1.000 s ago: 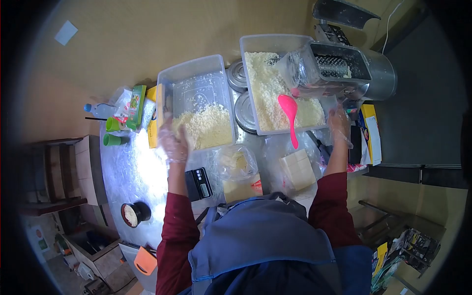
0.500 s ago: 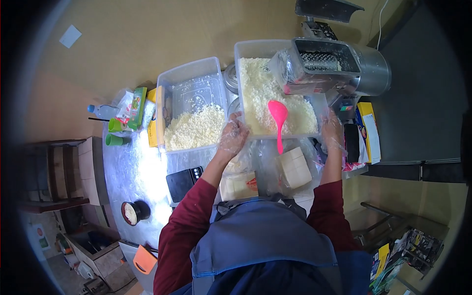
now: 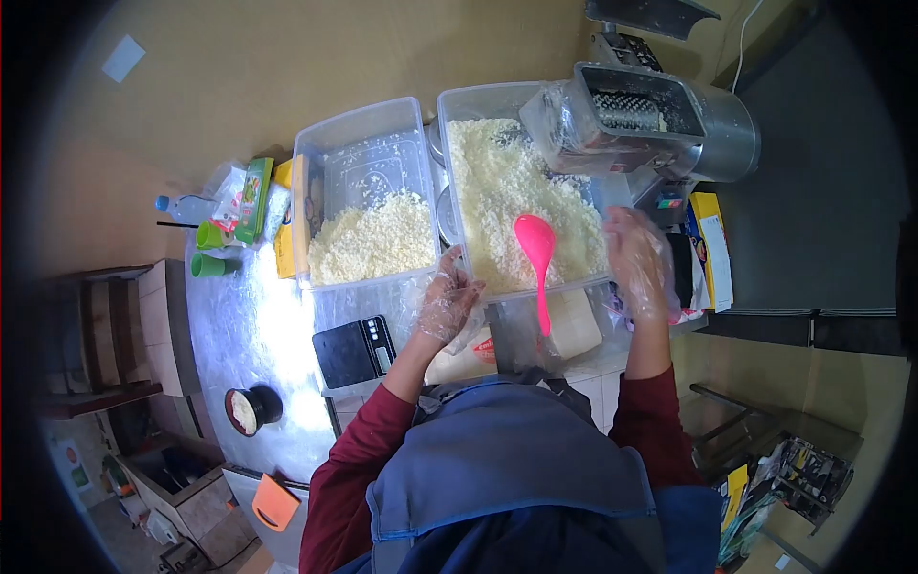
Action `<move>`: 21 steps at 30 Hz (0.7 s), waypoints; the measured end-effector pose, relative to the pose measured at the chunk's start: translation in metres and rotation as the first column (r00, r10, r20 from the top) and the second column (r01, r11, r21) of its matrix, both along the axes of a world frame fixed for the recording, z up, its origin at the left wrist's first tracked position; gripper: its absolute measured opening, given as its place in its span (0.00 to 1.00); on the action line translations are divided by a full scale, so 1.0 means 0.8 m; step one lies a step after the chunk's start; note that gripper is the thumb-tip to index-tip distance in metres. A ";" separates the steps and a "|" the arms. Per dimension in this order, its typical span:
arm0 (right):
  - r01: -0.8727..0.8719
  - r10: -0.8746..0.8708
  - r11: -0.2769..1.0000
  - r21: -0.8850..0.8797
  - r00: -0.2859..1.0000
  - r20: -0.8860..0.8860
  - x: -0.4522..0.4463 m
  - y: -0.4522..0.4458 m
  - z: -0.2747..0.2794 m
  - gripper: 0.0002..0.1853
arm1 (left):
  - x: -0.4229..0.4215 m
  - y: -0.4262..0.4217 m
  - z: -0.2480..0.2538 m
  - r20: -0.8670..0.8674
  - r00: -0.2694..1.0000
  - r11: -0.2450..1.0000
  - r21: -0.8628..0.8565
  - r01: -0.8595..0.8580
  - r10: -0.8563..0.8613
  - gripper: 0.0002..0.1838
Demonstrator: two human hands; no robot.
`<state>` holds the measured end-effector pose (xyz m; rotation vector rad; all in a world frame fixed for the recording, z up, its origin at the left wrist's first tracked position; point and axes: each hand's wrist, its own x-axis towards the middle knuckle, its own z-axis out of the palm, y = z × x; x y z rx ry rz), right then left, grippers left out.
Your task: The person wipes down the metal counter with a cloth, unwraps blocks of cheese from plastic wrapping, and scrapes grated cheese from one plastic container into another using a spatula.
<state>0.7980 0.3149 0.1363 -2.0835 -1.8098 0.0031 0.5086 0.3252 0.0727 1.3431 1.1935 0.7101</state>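
Observation:
Grated white cheese (image 3: 497, 182) fills much of the right-hand clear plastic tub (image 3: 526, 288). A pink spoon (image 3: 535, 251) lies on that cheese, its handle hanging over the near rim. My left hand (image 3: 448, 298), in a thin clear glove, is closed on the tub's near left corner. At the tub's right side is my right hand (image 3: 639, 258), also gloved, its fingers stretched forward near the wall and slightly blurred. Part of a pale block (image 3: 579, 325) shows beneath the near rim. Another wrapped block (image 3: 469, 362) sits below my left hand.
A second clear tub (image 3: 304, 215) with grated cheese (image 3: 373, 239) stands left. The metal grater machine (image 3: 641, 115) overhangs the right tub's far right corner. A black scale (image 3: 352, 352), a dark cup (image 3: 253, 409) and green cups (image 3: 212, 265) occupy the metal table (image 3: 239, 335).
The right tub has come toward me with the spoon, covering more of the pale block. My right hand has shifted forward along its side; my left hand stays at the near left corner.

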 end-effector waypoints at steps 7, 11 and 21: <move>-0.214 0.062 0.819 -0.533 0.956 -0.288 -0.079 0.022 0.045 0.31 | -0.007 -0.005 -0.003 0.065 0.997 0.993 -0.107 0.044 -0.037 0.33; -0.258 0.174 0.818 -0.515 0.963 -0.206 -0.079 0.009 0.006 0.39 | -0.025 -0.012 0.009 0.110 0.991 0.995 -0.049 0.086 -0.080 0.30; 0.123 -0.177 0.817 -0.563 0.983 -0.041 -0.017 0.039 -0.017 0.32 | -0.116 -0.003 0.061 -0.027 1.000 1.000 -0.012 0.009 -0.010 0.25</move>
